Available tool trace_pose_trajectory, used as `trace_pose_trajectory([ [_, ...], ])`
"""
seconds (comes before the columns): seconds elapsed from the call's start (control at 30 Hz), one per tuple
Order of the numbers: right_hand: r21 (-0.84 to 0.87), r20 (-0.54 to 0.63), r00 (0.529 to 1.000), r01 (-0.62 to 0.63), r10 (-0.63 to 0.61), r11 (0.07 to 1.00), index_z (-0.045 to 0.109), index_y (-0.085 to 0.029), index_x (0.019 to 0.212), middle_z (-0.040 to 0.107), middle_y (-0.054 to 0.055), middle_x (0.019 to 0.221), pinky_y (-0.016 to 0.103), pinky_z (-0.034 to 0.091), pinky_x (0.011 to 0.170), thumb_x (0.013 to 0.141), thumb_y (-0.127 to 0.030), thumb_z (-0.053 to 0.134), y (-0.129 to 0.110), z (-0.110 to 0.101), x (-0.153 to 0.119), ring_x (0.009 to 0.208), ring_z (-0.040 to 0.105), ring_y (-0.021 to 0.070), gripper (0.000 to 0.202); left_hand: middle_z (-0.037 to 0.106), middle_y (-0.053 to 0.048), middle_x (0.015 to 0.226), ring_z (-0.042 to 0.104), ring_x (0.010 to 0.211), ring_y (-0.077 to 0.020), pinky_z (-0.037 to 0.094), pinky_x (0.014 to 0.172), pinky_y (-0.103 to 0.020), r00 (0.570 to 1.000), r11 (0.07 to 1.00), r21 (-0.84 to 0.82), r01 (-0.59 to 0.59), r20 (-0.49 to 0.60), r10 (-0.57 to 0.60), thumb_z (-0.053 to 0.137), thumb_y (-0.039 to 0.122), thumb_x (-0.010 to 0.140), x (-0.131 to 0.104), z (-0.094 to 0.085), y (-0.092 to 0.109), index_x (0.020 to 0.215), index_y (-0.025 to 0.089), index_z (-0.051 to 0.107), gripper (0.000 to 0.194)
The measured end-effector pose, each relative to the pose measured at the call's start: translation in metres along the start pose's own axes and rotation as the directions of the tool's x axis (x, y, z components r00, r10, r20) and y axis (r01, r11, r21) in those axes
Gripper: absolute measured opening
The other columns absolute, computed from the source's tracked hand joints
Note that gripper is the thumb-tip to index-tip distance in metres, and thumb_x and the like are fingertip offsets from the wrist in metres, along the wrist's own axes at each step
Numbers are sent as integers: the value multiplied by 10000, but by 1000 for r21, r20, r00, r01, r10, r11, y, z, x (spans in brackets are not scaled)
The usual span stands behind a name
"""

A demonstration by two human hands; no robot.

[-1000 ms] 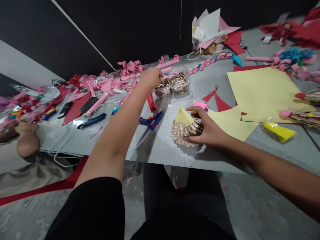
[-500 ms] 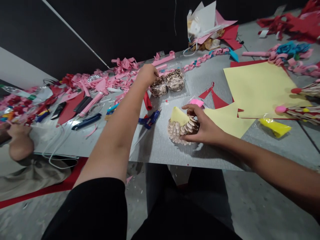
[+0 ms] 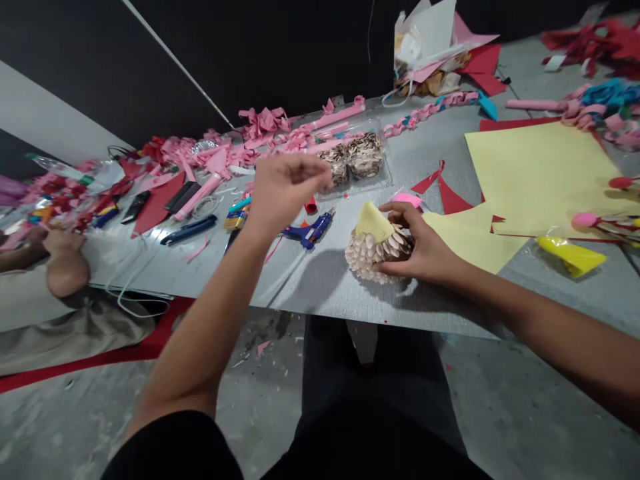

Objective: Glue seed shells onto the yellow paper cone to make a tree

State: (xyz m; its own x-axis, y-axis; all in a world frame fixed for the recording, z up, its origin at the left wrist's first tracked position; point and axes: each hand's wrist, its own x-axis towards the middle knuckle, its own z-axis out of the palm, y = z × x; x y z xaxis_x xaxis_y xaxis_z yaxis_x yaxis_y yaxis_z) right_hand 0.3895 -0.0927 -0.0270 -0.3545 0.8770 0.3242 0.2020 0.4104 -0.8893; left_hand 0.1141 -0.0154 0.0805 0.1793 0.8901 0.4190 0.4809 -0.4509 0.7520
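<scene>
My right hand (image 3: 420,243) grips a yellow paper cone (image 3: 373,223) from its right side, thumb low and fingers near the top. Overlapping pale, shell-like pieces (image 3: 367,257) cover the cone's lower part, while its tip is bare paper. Raised over the table, my left hand (image 3: 287,190) has its thumb and fingertips pinched together; whatever is between them is too small to make out. Behind it stands a clear plastic box (image 3: 384,175) with two heaps of brownish flat pieces (image 3: 365,157). A blue glue gun (image 3: 311,231) lies between my hands.
Pink paper scraps (image 3: 265,127) and a paper chain (image 3: 430,110) run along the back. Yellow sheets (image 3: 540,173) and a yellow packet (image 3: 573,257) lie at right. A blue cutter (image 3: 189,230) is at left, near another person's arm (image 3: 67,263). A white cord (image 3: 123,287) hangs over the edge.
My left hand has drawn back from the plastic box, toward me and to the left, fingers pinched. My right hand keeps its hold on the cone. The view has shifted slightly.
</scene>
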Motion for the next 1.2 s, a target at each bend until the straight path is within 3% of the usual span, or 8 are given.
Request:
trace_pose_trajectory([
  [0.13,0,1,1000,4,-4,1000,493,-360,1510,611,82,1321,651,586,1141,751,-430,1031,1,0,-1,1238,694,383,934,876,-50,931,800,793,-187,657,725,-320,997,979,-191,75,-16,-79,954,286,893,-81,10,26,1017,252,954,128],
  [0.23,9,4,1000,6,-7,1000,482,-363,1516,607,73,1325,609,595,1129,749,-425,1026,2,0,-1,1241,690,364,943,890,-52,959,834,842,-206,701,788,-338,985,940,-299,168,1,-175,1004,320,847,-103,23,25,998,269,957,166],
  [0.33,8,4,1000,1,-2,1000,481,-369,1508,592,62,1309,573,607,1105,742,-413,1019,2,0,-1,1220,688,347,937,879,-52,875,855,838,-227,722,794,-346,968,895,-373,246,49,-246,1067,392,800,-105,31,19,940,262,932,234],
  [0.57,3,-4,1000,7,-7,1000,492,-358,1510,586,60,1304,549,607,1093,732,-390,1009,2,1,-1,1174,690,331,935,885,-63,882,866,812,-240,725,755,-344,960,874,-400,275,67,-271,1122,471,733,-100,33,16,903,237,899,365],
  [0.8,25,-1,1000,-4,4,1000,482,-363,1517,609,66,1293,549,613,1076,732,-405,1017,0,1,0,1180,695,345,951,890,-58,892,868,818,-223,722,754,-321,968,866,-435,245,56,-246,1121,438,745,-96,36,18,888,237,889,339],
  [1.03,22,-4,1000,13,-12,1000,477,-346,1536,606,72,1303,533,616,1069,740,-413,1009,4,1,-1,1180,703,337,960,887,-73,891,868,823,-240,729,768,-355,970,877,-421,233,42,-238,1125,564,708,-93,35,21,852,225,851,459],
  [1.2,-9,-5,1000,27,-27,1000,487,-338,1537,607,70,1279,541,628,1046,746,-376,995,3,1,-1,1150,706,338,941,886,-70,904,878,866,-254,735,791,-364,971,881,-410,237,60,-233,1128,557,706,-93,34,18,865,231,847,458],
])
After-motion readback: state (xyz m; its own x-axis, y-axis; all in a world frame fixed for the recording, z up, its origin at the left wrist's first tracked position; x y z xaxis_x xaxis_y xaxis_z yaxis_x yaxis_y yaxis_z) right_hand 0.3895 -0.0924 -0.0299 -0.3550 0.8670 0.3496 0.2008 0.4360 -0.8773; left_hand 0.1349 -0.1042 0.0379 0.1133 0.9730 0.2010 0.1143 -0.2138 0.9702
